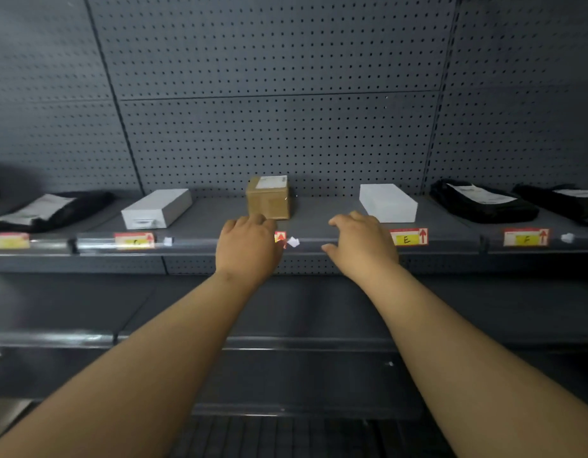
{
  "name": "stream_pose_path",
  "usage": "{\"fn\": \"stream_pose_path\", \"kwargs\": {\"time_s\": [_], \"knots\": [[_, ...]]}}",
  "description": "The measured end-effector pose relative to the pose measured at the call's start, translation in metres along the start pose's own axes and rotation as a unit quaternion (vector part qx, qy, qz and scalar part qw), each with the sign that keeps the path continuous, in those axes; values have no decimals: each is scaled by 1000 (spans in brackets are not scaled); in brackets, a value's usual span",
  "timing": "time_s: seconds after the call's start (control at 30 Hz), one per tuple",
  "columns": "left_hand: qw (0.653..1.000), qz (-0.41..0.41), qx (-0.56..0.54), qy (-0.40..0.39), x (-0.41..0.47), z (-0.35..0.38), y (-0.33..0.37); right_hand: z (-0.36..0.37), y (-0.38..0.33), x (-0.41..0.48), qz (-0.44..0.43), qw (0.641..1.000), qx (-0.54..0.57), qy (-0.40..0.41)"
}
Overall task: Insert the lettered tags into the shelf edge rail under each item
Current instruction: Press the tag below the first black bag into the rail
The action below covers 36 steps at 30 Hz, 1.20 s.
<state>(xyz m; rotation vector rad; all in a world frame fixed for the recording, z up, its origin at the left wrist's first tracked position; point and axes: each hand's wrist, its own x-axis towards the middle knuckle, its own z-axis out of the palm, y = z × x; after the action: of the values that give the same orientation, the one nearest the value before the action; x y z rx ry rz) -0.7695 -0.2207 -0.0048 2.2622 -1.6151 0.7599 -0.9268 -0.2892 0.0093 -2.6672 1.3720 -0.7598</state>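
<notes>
The shelf edge rail (312, 243) runs across the middle of the view. My left hand (248, 247) presses on a red and yellow tag (280, 237) at the rail, under the brown cardboard box (268, 197); the hand hides most of that tag. My right hand (362, 244) rests on the rail's top edge, fingers bent, with nothing in it. Tag E (408, 238) sits in the rail under a white box (387, 203), and tag F (526, 238) under a black bag (482, 200). Two more tags (135, 241) (10, 241) sit at the left.
A white box (157, 209) and a black bag (51, 211) lie on the shelf at left, another black bag (563, 201) at far right. Small white paper scraps (293, 241) stick to the rail. Dark pegboard backs the shelf; lower shelves lie beneath my forearms.
</notes>
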Motion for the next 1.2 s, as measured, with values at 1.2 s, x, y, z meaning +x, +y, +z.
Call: {"fn": "stream_pose_path", "kwargs": {"time_s": [1.2], "knots": [[999,9,29,-19,-49,4,-353,121,-326,45,0,1000,-14,1]]}}
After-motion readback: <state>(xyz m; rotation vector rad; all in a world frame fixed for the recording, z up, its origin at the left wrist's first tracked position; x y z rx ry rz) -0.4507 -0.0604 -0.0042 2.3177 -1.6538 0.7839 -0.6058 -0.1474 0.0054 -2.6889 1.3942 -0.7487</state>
